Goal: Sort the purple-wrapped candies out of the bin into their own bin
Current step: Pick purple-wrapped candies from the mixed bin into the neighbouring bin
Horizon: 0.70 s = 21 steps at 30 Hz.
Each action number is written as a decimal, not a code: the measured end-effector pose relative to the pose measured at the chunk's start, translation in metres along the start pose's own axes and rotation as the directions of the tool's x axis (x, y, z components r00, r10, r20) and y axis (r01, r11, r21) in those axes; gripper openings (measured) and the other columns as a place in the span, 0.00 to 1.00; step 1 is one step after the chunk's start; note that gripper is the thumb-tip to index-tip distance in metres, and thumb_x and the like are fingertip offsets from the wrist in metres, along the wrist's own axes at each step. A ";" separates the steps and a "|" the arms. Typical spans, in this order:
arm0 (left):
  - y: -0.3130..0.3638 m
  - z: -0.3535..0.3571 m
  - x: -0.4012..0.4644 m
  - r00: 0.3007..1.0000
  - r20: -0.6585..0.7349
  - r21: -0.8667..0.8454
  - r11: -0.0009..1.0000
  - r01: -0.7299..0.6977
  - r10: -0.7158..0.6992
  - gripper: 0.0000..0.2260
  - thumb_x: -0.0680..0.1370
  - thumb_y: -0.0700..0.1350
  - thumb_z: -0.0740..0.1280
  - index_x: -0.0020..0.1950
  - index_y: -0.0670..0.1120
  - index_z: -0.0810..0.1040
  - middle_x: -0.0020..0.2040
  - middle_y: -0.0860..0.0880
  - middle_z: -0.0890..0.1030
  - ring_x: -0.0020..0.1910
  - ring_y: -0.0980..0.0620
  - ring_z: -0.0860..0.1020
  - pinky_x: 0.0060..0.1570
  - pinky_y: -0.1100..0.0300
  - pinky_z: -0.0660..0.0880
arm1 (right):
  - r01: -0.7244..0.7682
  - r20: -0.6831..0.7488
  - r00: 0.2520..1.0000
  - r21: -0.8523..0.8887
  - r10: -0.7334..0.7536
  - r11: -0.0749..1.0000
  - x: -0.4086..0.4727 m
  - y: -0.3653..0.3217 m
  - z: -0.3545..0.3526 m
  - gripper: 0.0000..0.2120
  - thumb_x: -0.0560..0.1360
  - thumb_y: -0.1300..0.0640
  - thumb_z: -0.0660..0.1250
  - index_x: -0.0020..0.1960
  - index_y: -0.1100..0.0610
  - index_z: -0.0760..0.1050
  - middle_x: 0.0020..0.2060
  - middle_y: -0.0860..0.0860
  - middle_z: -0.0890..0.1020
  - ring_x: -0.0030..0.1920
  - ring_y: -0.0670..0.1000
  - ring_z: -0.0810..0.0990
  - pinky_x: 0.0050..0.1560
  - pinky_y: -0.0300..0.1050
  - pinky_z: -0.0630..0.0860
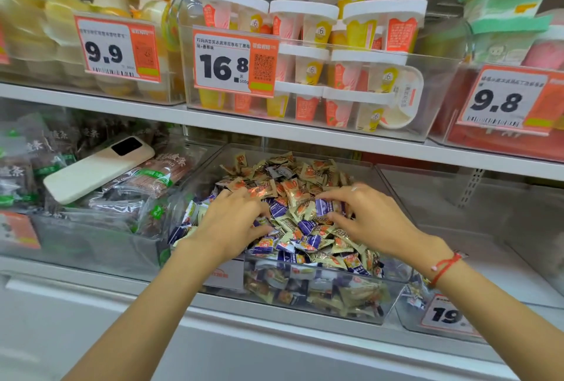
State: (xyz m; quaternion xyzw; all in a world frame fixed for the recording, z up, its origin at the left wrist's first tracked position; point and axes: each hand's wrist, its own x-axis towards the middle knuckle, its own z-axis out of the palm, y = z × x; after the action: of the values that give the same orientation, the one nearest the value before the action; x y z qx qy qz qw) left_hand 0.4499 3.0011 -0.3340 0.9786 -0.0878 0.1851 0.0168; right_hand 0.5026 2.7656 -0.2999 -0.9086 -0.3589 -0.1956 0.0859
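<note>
Two shelves (213,124) fill the frame, one across the upper half and one lower down. On the upper shelf, clear bins hold white-lidded cups (308,54) at centre and yellow cups (61,30) at upper left, with price tags (235,63) clipped to the fronts. On the lower shelf, at left of the frame, a bin of dark snack packs (100,197) has a cream phone (97,168) lying on top. At centre sits the clear candy bin (320,295), heaped with mixed tan, orange and purple candies (308,228). To its right, a second clear bin (488,228) stands just beside it.

Both hands are down in the candy heap. The left hand (232,225), at centre frame, lies palm-down with fingers curled into the candies; whether it holds any I cannot tell. The right hand (369,219), right of centre, pinches a purple candy (328,206) between thumb and fingertips, just above the heap. A ring (354,188) sits on one finger, and a red string bracelet (444,267) circles that wrist.
</note>
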 end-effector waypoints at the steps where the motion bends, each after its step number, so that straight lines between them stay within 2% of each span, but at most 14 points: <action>1: 0.000 0.000 -0.001 1.000 -0.028 -0.017 1.000 -0.004 0.003 0.14 0.78 0.58 0.61 0.60 0.53 0.76 0.54 0.52 0.78 0.60 0.51 0.70 0.55 0.57 0.63 | 0.033 0.025 0.999 0.016 -0.033 0.999 -0.001 -0.002 0.003 0.18 0.78 0.48 0.65 0.67 0.42 0.71 0.52 0.44 0.80 0.55 0.46 0.74 0.46 0.46 0.75; 3: 0.002 -0.003 -0.005 0.993 -0.111 -0.097 0.995 0.022 -0.033 0.12 0.79 0.57 0.61 0.57 0.53 0.77 0.47 0.54 0.79 0.52 0.52 0.74 0.54 0.57 0.68 | 0.098 0.107 0.989 0.040 -0.102 0.994 0.002 -0.009 0.011 0.18 0.77 0.49 0.66 0.66 0.42 0.73 0.51 0.45 0.80 0.56 0.46 0.72 0.45 0.43 0.71; 5: 0.004 -0.012 -0.011 0.969 -0.213 -0.227 0.971 0.080 -0.129 0.12 0.79 0.58 0.61 0.53 0.54 0.79 0.39 0.56 0.79 0.39 0.53 0.76 0.43 0.55 0.75 | 0.130 0.221 0.966 0.023 -0.132 0.991 0.009 -0.014 0.016 0.18 0.77 0.52 0.66 0.66 0.42 0.74 0.54 0.46 0.79 0.59 0.48 0.72 0.50 0.45 0.72; 6: 0.006 -0.017 -0.013 0.949 -0.257 -0.287 0.952 0.107 -0.184 0.12 0.78 0.59 0.61 0.52 0.54 0.79 0.37 0.55 0.79 0.37 0.53 0.77 0.39 0.55 0.76 | 0.121 0.288 0.950 0.013 -0.120 0.993 0.012 -0.015 0.016 0.18 0.77 0.53 0.66 0.66 0.42 0.73 0.57 0.47 0.79 0.61 0.49 0.71 0.54 0.48 0.73; 8: 0.010 -0.027 -0.017 0.908 -0.326 -0.376 0.917 0.132 -0.265 0.14 0.77 0.62 0.61 0.51 0.56 0.79 0.39 0.54 0.82 0.41 0.53 0.80 0.38 0.53 0.77 | 0.081 0.420 0.902 0.054 -0.096 0.995 0.014 -0.015 0.013 0.20 0.77 0.53 0.65 0.68 0.43 0.72 0.64 0.47 0.76 0.66 0.50 0.70 0.63 0.51 0.71; 10: 0.014 -0.032 -0.020 0.890 -0.356 -0.399 0.907 0.130 -0.284 0.15 0.76 0.63 0.59 0.49 0.55 0.78 0.40 0.53 0.83 0.41 0.53 0.82 0.38 0.52 0.78 | 0.080 0.482 0.867 0.109 -0.123 0.991 0.012 -0.019 0.013 0.20 0.76 0.54 0.66 0.68 0.45 0.72 0.66 0.46 0.76 0.66 0.49 0.72 0.64 0.50 0.71; 13: 0.020 -0.032 -0.023 0.913 -0.313 -0.323 0.933 0.157 -0.262 0.16 0.78 0.62 0.57 0.41 0.52 0.71 0.40 0.51 0.82 0.40 0.49 0.81 0.32 0.53 0.74 | 0.115 0.397 0.907 0.087 -0.141 0.989 0.007 -0.027 0.023 0.18 0.75 0.59 0.66 0.64 0.47 0.76 0.59 0.48 0.81 0.59 0.50 0.78 0.56 0.52 0.76; 16: 0.024 -0.029 -0.026 0.922 -0.220 -0.341 0.911 0.232 -0.317 0.16 0.80 0.59 0.55 0.44 0.48 0.70 0.36 0.48 0.78 0.39 0.45 0.77 0.31 0.53 0.68 | 0.112 0.304 0.944 0.067 -0.127 0.991 0.003 -0.026 0.030 0.14 0.77 0.58 0.66 0.62 0.51 0.77 0.54 0.50 0.83 0.54 0.52 0.80 0.51 0.51 0.77; 17: 0.026 -0.028 -0.026 0.927 -0.182 -0.387 0.890 0.240 -0.329 0.16 0.81 0.58 0.54 0.43 0.48 0.68 0.34 0.48 0.76 0.37 0.44 0.76 0.33 0.52 0.68 | 0.091 0.259 0.959 0.093 -0.113 0.991 0.000 -0.026 0.025 0.13 0.78 0.57 0.65 0.62 0.52 0.77 0.54 0.49 0.83 0.51 0.49 0.81 0.50 0.47 0.77; 19: 0.031 -0.028 -0.025 0.937 -0.128 -0.477 0.848 0.230 -0.326 0.16 0.82 0.56 0.52 0.39 0.49 0.62 0.30 0.47 0.72 0.32 0.45 0.72 0.34 0.50 0.67 | 0.037 0.134 0.989 0.187 -0.062 0.982 -0.010 -0.023 0.010 0.13 0.79 0.55 0.65 0.63 0.52 0.76 0.55 0.44 0.82 0.42 0.36 0.76 0.45 0.36 0.73; 20: 0.036 -0.029 -0.025 0.940 -0.109 -0.517 0.826 0.225 -0.324 0.16 0.82 0.56 0.51 0.38 0.49 0.61 0.29 0.48 0.69 0.31 0.45 0.70 0.33 0.50 0.65 | 0.010 0.064 0.998 0.234 -0.025 0.972 -0.017 -0.020 0.001 0.13 0.79 0.54 0.64 0.63 0.51 0.76 0.54 0.42 0.80 0.40 0.33 0.74 0.43 0.31 0.70; 21: 0.042 -0.029 -0.024 0.941 -0.087 -0.559 0.798 0.225 -0.326 0.15 0.83 0.54 0.51 0.38 0.49 0.60 0.29 0.48 0.67 0.30 0.46 0.68 0.32 0.51 0.62 | -0.018 0.000 1.000 0.277 0.019 0.961 -0.026 -0.016 -0.008 0.13 0.79 0.53 0.65 0.63 0.50 0.76 0.54 0.41 0.79 0.41 0.34 0.74 0.42 0.30 0.69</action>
State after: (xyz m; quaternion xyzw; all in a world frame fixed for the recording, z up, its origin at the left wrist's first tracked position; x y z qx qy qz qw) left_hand 0.4095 2.9653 -0.3161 0.9152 0.0090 0.2350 0.3271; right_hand 0.4719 2.7588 -0.3032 -0.8906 -0.3742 -0.1439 0.2146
